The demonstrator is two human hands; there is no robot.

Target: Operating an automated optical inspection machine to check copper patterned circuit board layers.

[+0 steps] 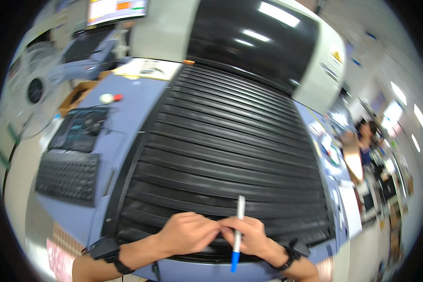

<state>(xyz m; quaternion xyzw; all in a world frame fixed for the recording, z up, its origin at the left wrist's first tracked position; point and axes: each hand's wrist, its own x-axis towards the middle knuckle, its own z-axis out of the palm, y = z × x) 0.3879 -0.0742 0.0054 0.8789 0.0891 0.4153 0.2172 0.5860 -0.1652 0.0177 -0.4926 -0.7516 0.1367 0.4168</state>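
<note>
My left hand (187,233) and my right hand (250,236) meet at the fingertips above the near end of a black ribbed machine bed (211,169). The left one is closed, its fingers curled, and whatever it may pinch is too small or hidden. A white marker pen with a blue end (237,241) is tucked in my right hand, its blue end toward me and its pale end over the ribs. The right thumb and forefinger are pressed together beside the left fingertips. Dark straps with devices circle both wrists.
Behind the bed rises a pale machine with a dark glossy window (254,37). On the blue tabletop at left are a keyboard (68,177), a black pad (82,129) and papers (148,68). A fan (34,90) stands beyond. Another person (365,136) is in the right background.
</note>
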